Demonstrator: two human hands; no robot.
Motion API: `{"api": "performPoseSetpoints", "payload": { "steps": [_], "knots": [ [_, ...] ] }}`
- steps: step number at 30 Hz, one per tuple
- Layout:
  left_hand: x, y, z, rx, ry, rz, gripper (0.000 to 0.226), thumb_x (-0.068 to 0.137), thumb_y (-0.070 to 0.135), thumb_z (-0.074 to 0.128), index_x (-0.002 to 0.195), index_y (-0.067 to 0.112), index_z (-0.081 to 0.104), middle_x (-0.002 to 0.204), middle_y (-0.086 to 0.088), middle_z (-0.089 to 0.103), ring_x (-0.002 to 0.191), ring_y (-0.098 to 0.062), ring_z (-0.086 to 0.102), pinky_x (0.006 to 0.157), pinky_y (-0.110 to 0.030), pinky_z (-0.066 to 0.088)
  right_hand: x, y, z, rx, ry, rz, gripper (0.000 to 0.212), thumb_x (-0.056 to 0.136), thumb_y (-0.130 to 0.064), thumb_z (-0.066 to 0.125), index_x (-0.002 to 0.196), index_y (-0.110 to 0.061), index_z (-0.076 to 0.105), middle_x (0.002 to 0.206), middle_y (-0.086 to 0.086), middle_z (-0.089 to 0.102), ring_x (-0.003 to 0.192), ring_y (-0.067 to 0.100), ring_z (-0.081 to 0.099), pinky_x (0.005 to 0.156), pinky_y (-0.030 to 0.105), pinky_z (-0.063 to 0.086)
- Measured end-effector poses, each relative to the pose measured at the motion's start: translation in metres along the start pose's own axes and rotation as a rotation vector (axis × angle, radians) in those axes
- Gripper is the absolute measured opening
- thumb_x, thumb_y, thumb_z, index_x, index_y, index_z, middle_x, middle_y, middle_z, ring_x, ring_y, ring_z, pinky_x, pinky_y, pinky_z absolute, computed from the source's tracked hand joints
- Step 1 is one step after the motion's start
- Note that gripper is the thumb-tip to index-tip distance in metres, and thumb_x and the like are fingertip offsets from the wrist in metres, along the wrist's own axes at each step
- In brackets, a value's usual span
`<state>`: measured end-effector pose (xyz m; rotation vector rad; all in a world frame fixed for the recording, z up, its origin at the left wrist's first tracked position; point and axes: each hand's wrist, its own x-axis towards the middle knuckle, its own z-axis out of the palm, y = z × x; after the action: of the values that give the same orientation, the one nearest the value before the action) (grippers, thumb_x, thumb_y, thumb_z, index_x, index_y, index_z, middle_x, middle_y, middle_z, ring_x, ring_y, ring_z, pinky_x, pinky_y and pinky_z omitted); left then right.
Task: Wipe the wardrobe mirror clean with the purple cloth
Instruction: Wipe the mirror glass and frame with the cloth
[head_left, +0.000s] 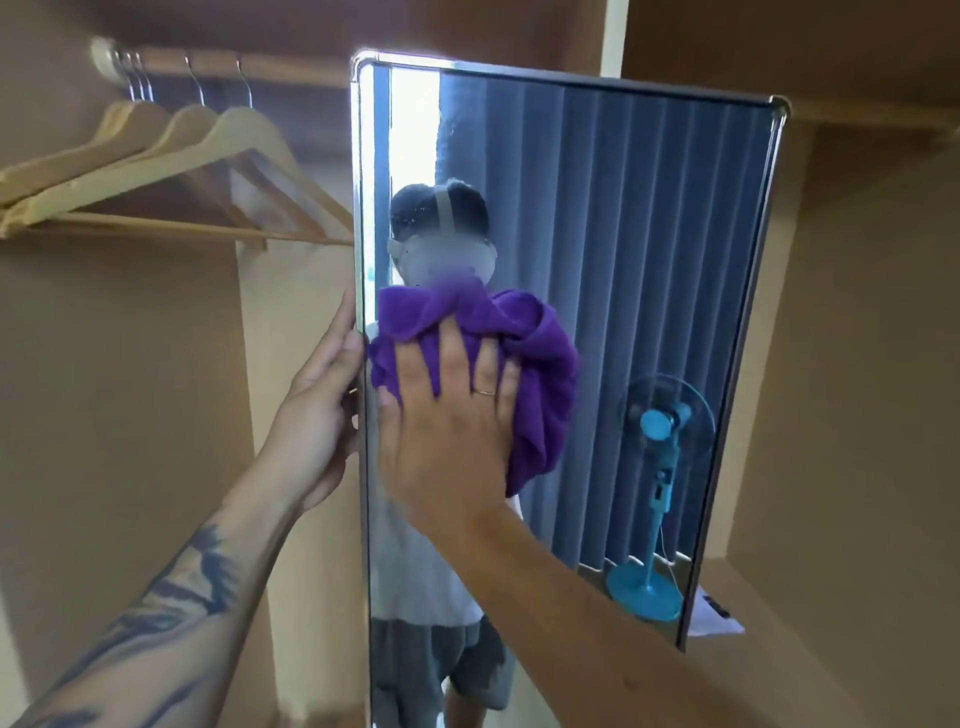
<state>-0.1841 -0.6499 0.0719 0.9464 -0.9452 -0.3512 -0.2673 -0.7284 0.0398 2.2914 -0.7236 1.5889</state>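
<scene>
Purple cloth (540, 358) flat against mirror (623, 218)

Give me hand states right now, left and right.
Left hand: grips the left edge of the mirror, steadying it.
Right hand: open, fingers spread, pressing the purple cloth flat against the glass.

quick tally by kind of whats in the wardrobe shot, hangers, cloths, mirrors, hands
wooden hangers: 3
purple cloth: 1
mirror: 1
hands: 2, left hand on the mirror's edge, right hand pressing the cloth to the glass
total: 7
</scene>
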Motion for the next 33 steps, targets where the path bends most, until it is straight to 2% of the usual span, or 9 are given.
{"api": "performPoseSetpoints", "payload": {
  "steps": [2,5,7,9,11,16,20,26,33],
  "knots": [
    [0.002,-0.001,-0.005,0.015,-0.035,0.002,0.043,0.109,0.034,0.044,0.147,0.054,0.048,0.126,0.018,0.071,0.081,-0.006,0.062,0.047,-0.018,0.038,0.003,-0.004,-0.001,-0.017,-0.046,-0.090,0.055,0.102,-0.046,0.033,0.156,-0.032,0.037,0.167,0.003,0.024,0.150,0.038,0.027,0.124,0.058,0.015],
    [0.003,0.000,-0.007,0.025,-0.036,0.019,0.043,0.109,0.029,0.045,0.140,0.058,0.054,0.110,0.015,0.076,0.069,-0.009,0.057,0.044,-0.024,0.031,0.003,0.022,-0.008,-0.099,-0.109,-0.292,0.057,0.100,-0.047,0.038,0.155,-0.030,0.038,0.166,0.004,0.030,0.148,0.037,0.032,0.120,0.058,0.025],
    [0.002,-0.001,-0.002,-0.032,-0.019,0.018,0.043,0.109,0.028,0.045,0.132,0.062,0.057,0.129,0.012,0.072,0.097,-0.013,0.072,0.064,-0.026,0.057,0.002,0.052,-0.015,-0.183,-0.158,-0.511,0.056,0.101,-0.046,0.043,0.154,-0.029,0.038,0.163,0.005,0.036,0.145,0.038,0.036,0.117,0.057,0.028],
    [0.001,-0.001,0.001,-0.048,-0.004,0.015,0.041,0.110,0.031,0.043,0.135,0.063,0.054,0.141,0.015,0.065,0.124,-0.013,0.066,0.086,-0.031,0.058,0.000,0.086,-0.023,-0.264,-0.235,-0.705,0.055,0.104,-0.046,0.043,0.155,-0.030,0.037,0.163,0.005,0.037,0.144,0.039,0.040,0.119,0.057,0.029],
    [-0.001,-0.002,0.004,-0.012,0.028,0.028,0.040,0.110,0.036,0.043,0.139,0.064,0.051,0.146,0.017,0.059,0.130,-0.013,0.060,0.083,-0.034,0.053,-0.006,0.121,-0.032,-0.331,-0.266,-0.781,0.056,0.104,-0.048,0.039,0.157,-0.032,0.033,0.162,0.003,0.033,0.146,0.040,0.039,0.121,0.060,0.030],
    [-0.012,-0.014,0.001,0.085,0.049,0.073,0.041,0.109,0.042,0.045,0.136,0.072,0.045,0.154,-0.009,0.039,0.104,0.008,0.061,0.063,-0.022,0.050,-0.029,0.190,-0.054,-0.281,-0.196,-0.468,0.055,0.103,-0.050,0.051,0.153,-0.030,0.045,0.163,0.007,0.038,0.151,0.040,0.035,0.122,0.061,0.028],
    [-0.026,-0.024,-0.004,0.147,0.057,0.070,0.045,0.107,0.040,0.045,0.144,0.066,0.041,0.147,0.002,0.053,0.111,0.008,0.057,0.062,-0.016,0.053,-0.052,0.197,-0.052,-0.230,-0.172,-0.133,0.058,0.104,-0.052,0.041,0.156,-0.027,0.039,0.166,0.015,0.032,0.154,0.043,0.026,0.128,0.058,0.017],
    [-0.047,-0.044,-0.014,0.225,0.100,0.035,0.047,0.109,0.029,0.046,0.145,0.059,0.043,0.119,0.014,0.072,0.077,0.002,0.071,0.055,-0.015,0.051,-0.069,0.143,-0.025,0.018,0.012,0.341,0.058,0.106,-0.045,0.035,0.158,-0.020,0.029,0.169,0.019,0.022,0.154,0.048,0.018,0.128,0.057,0.012],
    [-0.057,-0.070,-0.024,0.293,0.122,0.022,0.051,0.111,0.027,0.046,0.139,0.069,0.045,0.104,0.000,0.050,0.095,-0.022,0.051,0.082,-0.034,0.049,-0.082,0.096,-0.002,-0.008,-0.024,0.282,0.060,0.106,-0.045,0.038,0.159,-0.021,0.025,0.167,0.021,0.026,0.152,0.050,0.021,0.127,0.058,0.011]
  ]
}}
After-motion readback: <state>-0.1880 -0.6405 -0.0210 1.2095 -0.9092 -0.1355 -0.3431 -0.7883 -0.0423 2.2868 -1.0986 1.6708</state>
